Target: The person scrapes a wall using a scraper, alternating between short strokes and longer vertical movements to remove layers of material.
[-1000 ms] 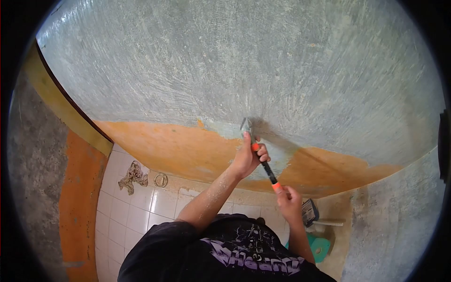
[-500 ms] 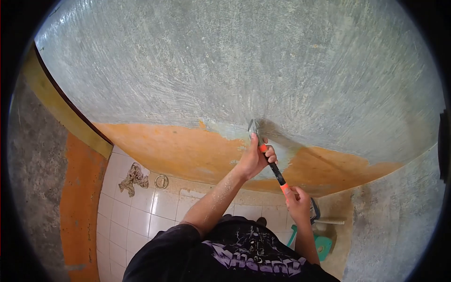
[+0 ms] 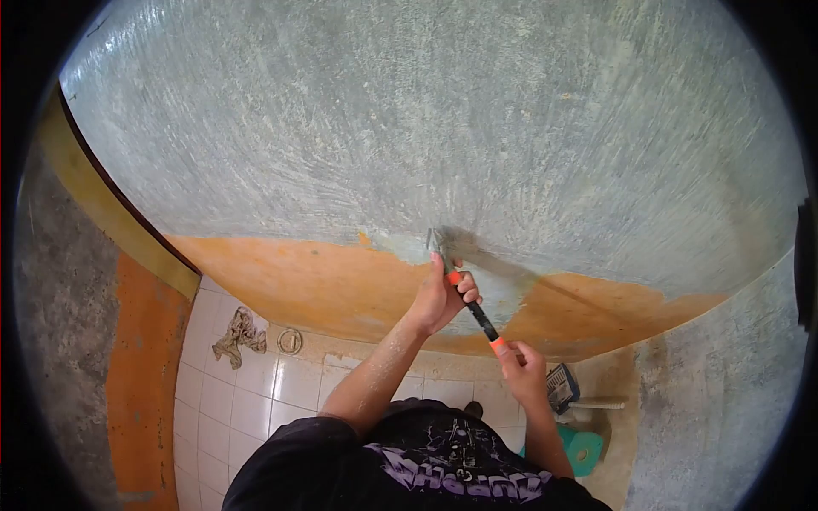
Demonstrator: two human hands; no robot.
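A paint scraper [image 3: 479,317] with a black and orange handle slants up to the wall [image 3: 409,136]. Its metal head meets the surface near the border between grey, scraped plaster and orange paint [image 3: 341,277]. My left hand [image 3: 439,298] is wrapped round the upper handle, thumb stretched along the neck by the head. Lower down, my right hand [image 3: 521,366] pinches the orange butt end. Pale flakes speckle my left forearm. The blade's edge is partly hidden by my thumb and too small to make out clearly.
On the tiled floor [image 3: 247,409] lie a crumpled cloth [image 3: 239,335] and a round ring-like object [image 3: 290,341]. To the right are a dark tray-like object [image 3: 561,387], a pale stick [image 3: 599,403] and a green item [image 3: 584,451]. A side wall [image 3: 707,409] closes the right.
The scraper and both hands have shifted left and slightly down along the wall. Both hands keep their hold on the handle.
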